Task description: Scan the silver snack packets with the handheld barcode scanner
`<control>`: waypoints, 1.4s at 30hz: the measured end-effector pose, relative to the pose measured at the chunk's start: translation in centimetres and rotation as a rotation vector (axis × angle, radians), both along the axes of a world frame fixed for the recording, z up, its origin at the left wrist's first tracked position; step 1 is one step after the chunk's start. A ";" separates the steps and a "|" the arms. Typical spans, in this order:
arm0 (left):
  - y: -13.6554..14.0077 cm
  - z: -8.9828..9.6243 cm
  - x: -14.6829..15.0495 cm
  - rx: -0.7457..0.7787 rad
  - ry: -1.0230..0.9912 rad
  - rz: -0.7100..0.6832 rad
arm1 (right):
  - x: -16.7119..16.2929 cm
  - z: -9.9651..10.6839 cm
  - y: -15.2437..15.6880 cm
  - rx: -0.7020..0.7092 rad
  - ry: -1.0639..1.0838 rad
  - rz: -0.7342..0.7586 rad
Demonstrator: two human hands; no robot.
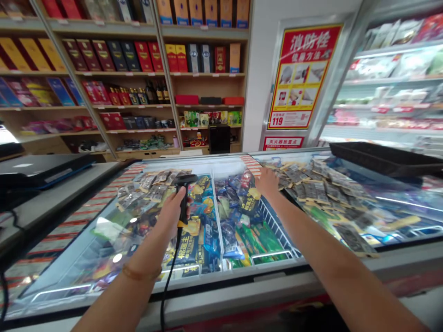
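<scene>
My left hand (171, 210) is wrapped round the grip of a black barcode scanner (183, 203), its cord hanging down past the wrist. It is above the left part of a chest freezer (242, 286). Below the scanner lie blue and yellow ice cream packs (188, 244). My right hand (268, 183) reaches to the freezer's middle, by the edge of the right sliding glass lid (346, 221). Its fingers are mostly hidden, so what they grip is unclear. A dark ice cream pack (249, 203) lies just left of it, above green packs (261, 237) in a white wire basket (272, 226).
Many small flat packets (321, 184) lie on the right lid, and more packets (161, 182) on the left one. A black tray (384, 157) rests at the back right. A counter (44, 189) stands left. Shelves of boxes (114, 55) line the back wall.
</scene>
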State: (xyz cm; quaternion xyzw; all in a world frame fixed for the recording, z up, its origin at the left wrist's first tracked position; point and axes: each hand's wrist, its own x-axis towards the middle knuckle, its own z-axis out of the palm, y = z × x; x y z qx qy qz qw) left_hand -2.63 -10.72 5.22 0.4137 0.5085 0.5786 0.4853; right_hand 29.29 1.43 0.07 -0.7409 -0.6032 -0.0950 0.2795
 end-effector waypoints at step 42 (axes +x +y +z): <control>-1.1 -3.4 7.2 0.093 0.128 -0.313 | 1.9 -0.9 -0.2 -0.008 1.004 0.394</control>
